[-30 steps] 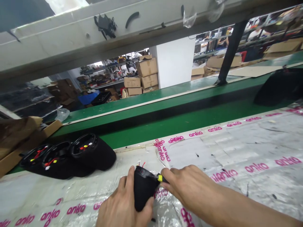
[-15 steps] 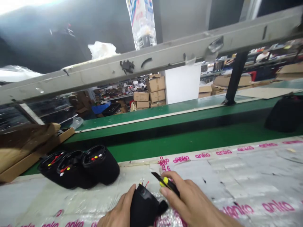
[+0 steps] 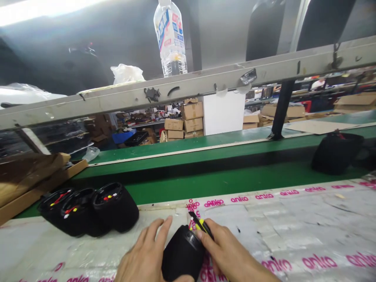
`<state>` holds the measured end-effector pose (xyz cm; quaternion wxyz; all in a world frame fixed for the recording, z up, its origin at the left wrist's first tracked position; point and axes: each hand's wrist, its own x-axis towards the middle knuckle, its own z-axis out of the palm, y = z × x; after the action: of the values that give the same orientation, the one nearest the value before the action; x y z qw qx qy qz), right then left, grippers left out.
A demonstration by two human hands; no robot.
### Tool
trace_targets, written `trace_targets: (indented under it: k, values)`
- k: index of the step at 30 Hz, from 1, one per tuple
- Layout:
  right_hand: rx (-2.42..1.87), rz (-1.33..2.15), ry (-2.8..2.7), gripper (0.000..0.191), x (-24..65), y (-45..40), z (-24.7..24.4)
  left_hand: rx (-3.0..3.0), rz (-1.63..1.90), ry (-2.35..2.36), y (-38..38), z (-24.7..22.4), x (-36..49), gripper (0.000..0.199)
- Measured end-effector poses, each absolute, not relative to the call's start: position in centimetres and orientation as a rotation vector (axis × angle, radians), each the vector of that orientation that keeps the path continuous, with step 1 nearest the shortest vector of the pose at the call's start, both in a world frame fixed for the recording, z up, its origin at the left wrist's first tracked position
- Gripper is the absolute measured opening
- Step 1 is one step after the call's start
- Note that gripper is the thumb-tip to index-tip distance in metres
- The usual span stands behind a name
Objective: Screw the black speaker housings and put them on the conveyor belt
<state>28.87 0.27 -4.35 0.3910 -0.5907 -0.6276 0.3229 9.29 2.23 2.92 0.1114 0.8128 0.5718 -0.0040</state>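
Left hand (image 3: pixel 143 254): spread against shell (image 3: pixel 182 256), can't tell if gripping
Right hand (image 3: pixel 227 248): clutching cutter (image 3: pixel 203 226)
Shell trio (image 3: pixel 125 213): touching, wires (image 3: pixel 110 196) showing

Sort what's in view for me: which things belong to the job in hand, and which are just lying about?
In the job:
black shell, against the left hand
knife, in the right hand
three similar shells with wires, probably

Lying about, it seems:
bottle on the ledge
crumpled plastic beside it
stacked cardboard boxes in the background
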Motion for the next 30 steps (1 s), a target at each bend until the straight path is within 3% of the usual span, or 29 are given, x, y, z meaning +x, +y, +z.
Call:
trace_targets:
  k: [3, 7, 11, 18, 30]
  values:
    - [-1.483, 0.899, -1.56, 0.029, 28.9, 0.2, -4.4, 2.185, -0.038, 1.512, 2.8, 2.3, 9.3, 0.097]
    - [-1.476, 0.971, -1.479, 0.029, 29.1, -0.2, -3.7, 2.147, 0.056, 1.499, 2.3, 1.0, 9.8, 0.095]
    - [-1.484, 0.854, -1.506, 0.034, 29.6, -1.2, -2.3, 2.273, 0.146, 1.757, 1.3, 1.3, 10.4, 0.087]
    - [-1.629, 0.492, -1.886, 0.031, 29.0, -2.1, -2.0, 2.406, -0.092, 1.882, 1.0, 1.9, 11.5, 0.076]
    - [-1.755, 0.274, -2.157, 0.018, 27.8, -1.7, -4.3, 2.405, -0.176, 1.858, 1.8, 1.7, 11.1, 0.08]
